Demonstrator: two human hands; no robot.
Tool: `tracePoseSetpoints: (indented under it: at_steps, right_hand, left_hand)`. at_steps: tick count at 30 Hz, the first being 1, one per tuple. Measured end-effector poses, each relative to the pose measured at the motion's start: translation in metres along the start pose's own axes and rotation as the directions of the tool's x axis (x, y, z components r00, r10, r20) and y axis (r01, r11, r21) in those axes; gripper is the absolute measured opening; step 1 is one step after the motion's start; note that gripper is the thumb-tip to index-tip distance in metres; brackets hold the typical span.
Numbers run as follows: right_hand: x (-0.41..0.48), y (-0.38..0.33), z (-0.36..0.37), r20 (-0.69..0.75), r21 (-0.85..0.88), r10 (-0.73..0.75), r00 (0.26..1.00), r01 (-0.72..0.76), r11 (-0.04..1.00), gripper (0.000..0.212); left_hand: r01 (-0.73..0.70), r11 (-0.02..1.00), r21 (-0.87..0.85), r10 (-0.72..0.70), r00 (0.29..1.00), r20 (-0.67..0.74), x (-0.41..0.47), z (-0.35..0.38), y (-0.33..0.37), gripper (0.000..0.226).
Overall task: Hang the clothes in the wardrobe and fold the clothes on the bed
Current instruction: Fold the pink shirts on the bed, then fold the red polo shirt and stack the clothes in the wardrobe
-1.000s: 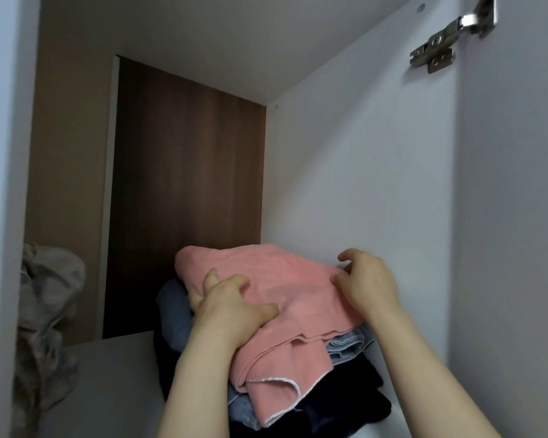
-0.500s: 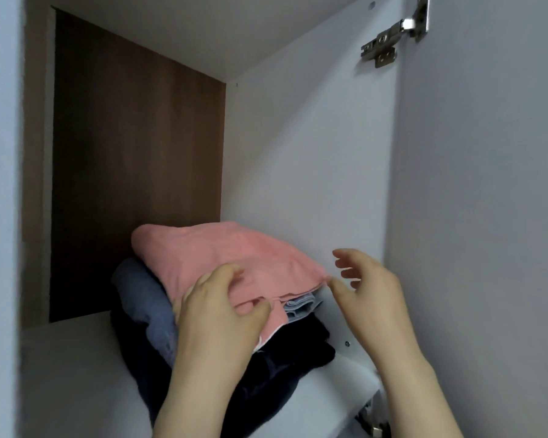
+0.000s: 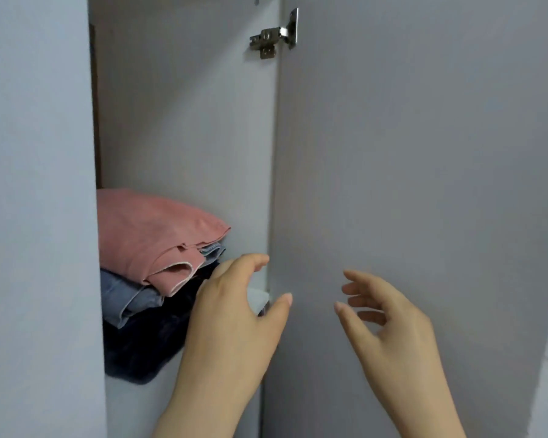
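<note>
A folded pink garment (image 3: 149, 235) lies on top of a stack on the wardrobe shelf (image 3: 133, 396), over a folded blue denim piece (image 3: 124, 300) and a dark navy garment (image 3: 140, 346). My left hand (image 3: 234, 320) hovers just right of the stack, in front of the shelf edge, fingers loosely spread and holding nothing. My right hand (image 3: 386, 320) floats in front of the open wardrobe door (image 3: 424, 153), fingers relaxed and empty. Neither hand touches the clothes.
The grey door panel fills the right side, hung on a metal hinge (image 3: 274, 36) at the top. A second grey panel (image 3: 35, 216) covers the left and hides part of the stack. The wardrobe's inner side wall (image 3: 187, 121) rises behind the clothes.
Both hands have let go of the pink garment and drawn back out of the wardrobe to the right. The view has swung right, so the door fills more of it.
</note>
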State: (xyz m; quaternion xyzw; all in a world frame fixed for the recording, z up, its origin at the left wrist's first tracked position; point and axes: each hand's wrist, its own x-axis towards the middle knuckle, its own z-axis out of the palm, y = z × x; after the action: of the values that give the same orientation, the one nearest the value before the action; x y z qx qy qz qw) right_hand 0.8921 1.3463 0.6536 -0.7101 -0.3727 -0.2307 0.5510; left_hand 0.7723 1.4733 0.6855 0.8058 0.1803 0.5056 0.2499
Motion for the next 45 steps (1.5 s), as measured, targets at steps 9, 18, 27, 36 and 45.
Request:
tracePoseSetpoints:
  at_steps: [9,18,27,36,45]
  right_hand:
    - [-0.077,-0.024,-0.099,-0.143,-0.148,0.112,0.983,-0.133,0.980,0.040]
    - [-0.123,-0.028,-0.233,-0.336,-0.352,0.122,0.934,-0.245,0.903,0.040]
    - [-0.178,-0.024,-0.329,-0.500,-0.493,0.190,0.845,-0.458,0.739,0.043]
    - [-0.244,-0.049,-0.369,-0.734,-0.541,0.246,0.633,-0.764,0.353,0.039]
    - [-0.348,-0.118,-0.345,-0.958,-0.250,0.162,0.235,-0.965,-0.084,0.039]
  left_hand:
    - [-0.073,0.973,-0.218,0.120,0.970,0.211,-0.060,0.012,0.048,0.045]
    - [-0.179,0.886,-0.429,0.344,0.872,0.348,-0.107,0.070,0.143,0.047]
    - [-0.172,0.775,-0.608,0.529,0.704,0.474,-0.165,0.137,0.227,0.046]
    - [-0.098,0.597,-0.796,0.762,0.380,0.524,-0.226,0.187,0.278,0.045]
    - [0.119,0.359,-0.925,0.932,-0.084,0.351,-0.328,0.183,0.309,0.046]
